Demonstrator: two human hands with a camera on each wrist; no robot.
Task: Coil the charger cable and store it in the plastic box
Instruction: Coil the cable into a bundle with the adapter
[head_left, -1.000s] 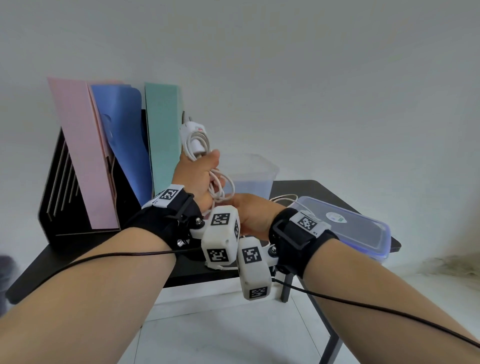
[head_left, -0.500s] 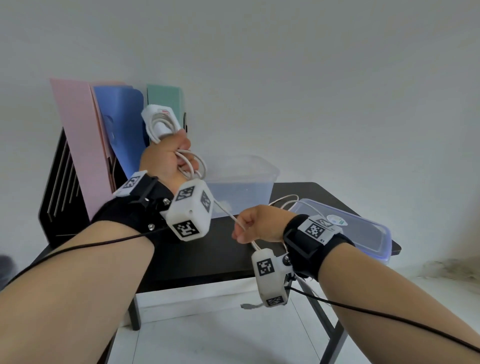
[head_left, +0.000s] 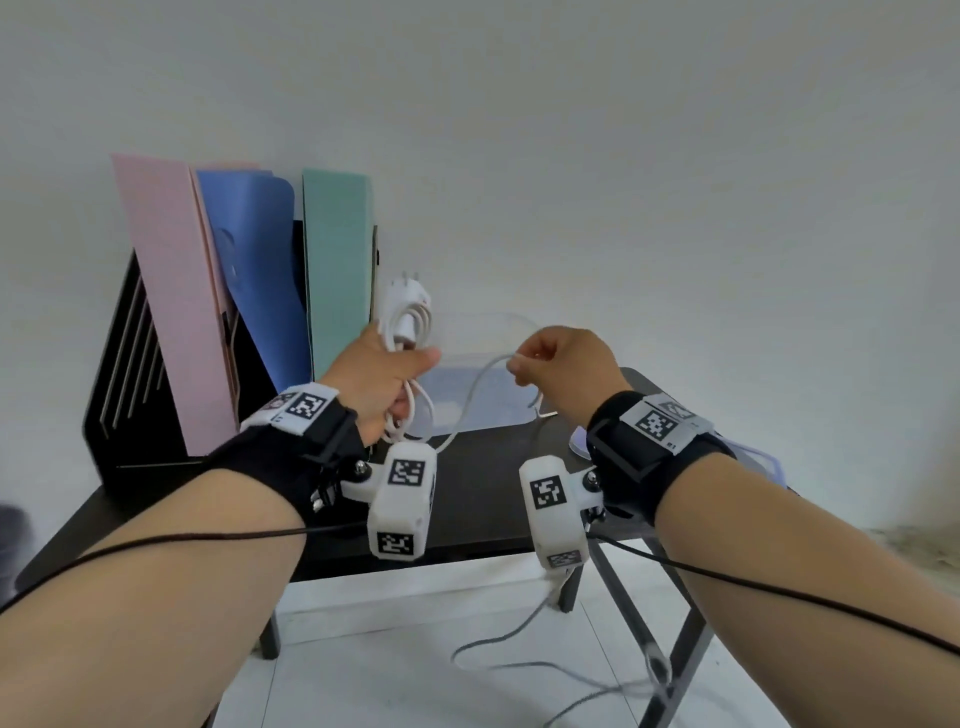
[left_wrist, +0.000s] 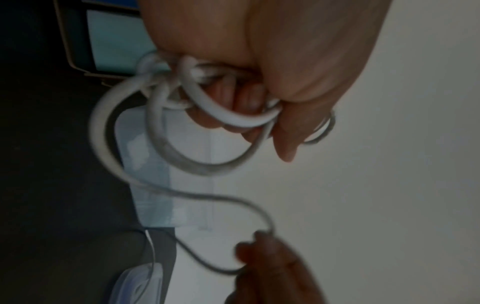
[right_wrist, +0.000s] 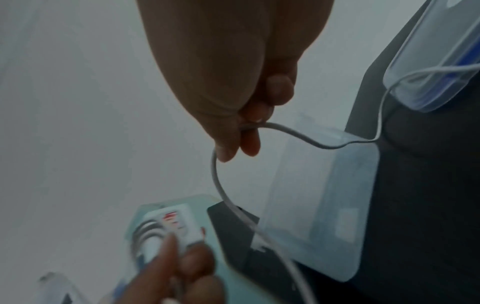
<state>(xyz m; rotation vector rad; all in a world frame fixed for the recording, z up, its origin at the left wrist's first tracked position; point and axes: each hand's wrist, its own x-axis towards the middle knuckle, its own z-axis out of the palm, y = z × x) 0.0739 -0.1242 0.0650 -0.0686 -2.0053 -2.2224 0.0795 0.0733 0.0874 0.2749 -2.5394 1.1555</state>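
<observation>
My left hand (head_left: 387, 371) grips the white charger plug (head_left: 402, 306) together with several coiled loops of white cable (left_wrist: 182, 127), held up in front of the folders. The plug (right_wrist: 172, 226) and the left fingers show at the bottom of the right wrist view. My right hand (head_left: 558, 361) pinches the loose cable (right_wrist: 293, 131) between thumb and fingers, level with the left hand and to its right. A slack strand (head_left: 470, 402) hangs between both hands. The clear plastic box (head_left: 480, 410) stands open on the black table (head_left: 483, 499) behind my hands. The rest of the cable (head_left: 519, 631) trails to the floor.
A black file rack (head_left: 130, 374) with pink, blue and green folders (head_left: 335, 260) stands at the table's back left. The box's blue-edged clear lid (right_wrist: 439, 61) lies flat on the table's right side, partly behind my right wrist. White wall behind, tiled floor below.
My left hand has come down and to the right with the coil. My right hand has risen from table height to the left hand's level, drawing the cable up with it.
</observation>
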